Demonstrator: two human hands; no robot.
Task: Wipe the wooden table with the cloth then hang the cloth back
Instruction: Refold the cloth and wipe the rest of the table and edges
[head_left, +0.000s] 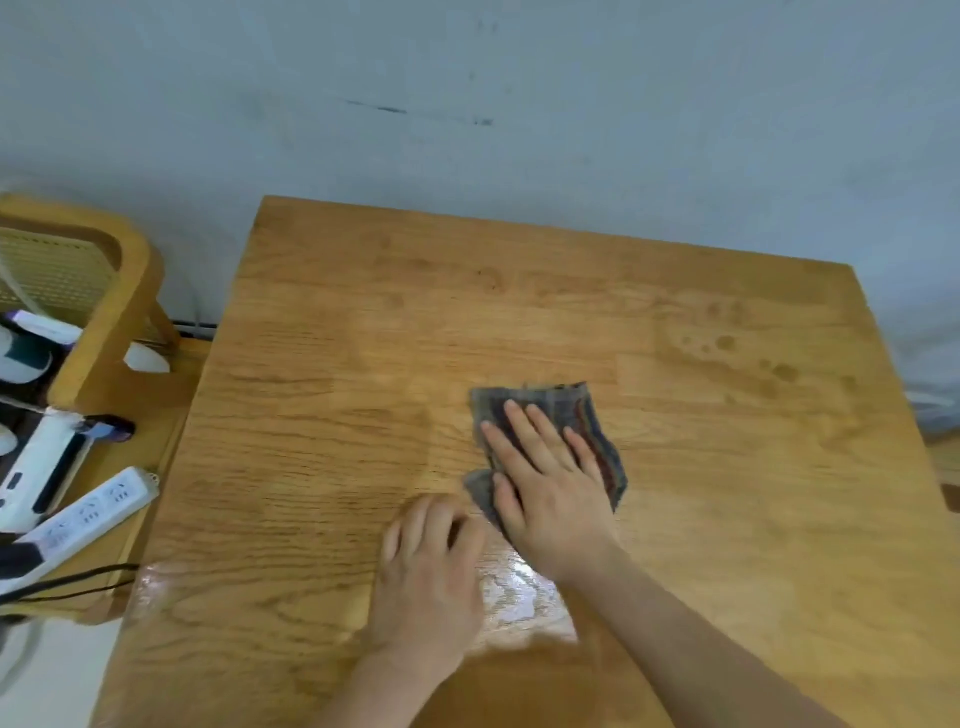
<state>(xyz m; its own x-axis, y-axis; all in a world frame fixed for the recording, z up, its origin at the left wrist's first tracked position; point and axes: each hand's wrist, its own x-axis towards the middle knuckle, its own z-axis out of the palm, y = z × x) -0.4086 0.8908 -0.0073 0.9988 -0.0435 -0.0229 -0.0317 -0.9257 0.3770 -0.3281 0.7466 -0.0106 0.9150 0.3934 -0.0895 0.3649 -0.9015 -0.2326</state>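
Observation:
A grey cloth with coloured stripes (561, 405) lies folded near the middle of the wooden table (322, 364). My right hand (550, 488) presses flat on the cloth, fingers spread and pointing away from me. My left hand (431, 566) rests on the bare wood just left of the cloth's near corner, fingers curled under, holding nothing that I can see. A wet, shiny streak (519, 603) sits between my wrists. Several dark damp spots (727, 348) mark the far right of the tabletop.
A wooden chair with a woven back (104, 291) stands left of the table, against the pale wall (467, 104). On its seat lie a white power strip (88, 514), black cables and white devices (41, 467). The table's right edge runs close to the frame's edge.

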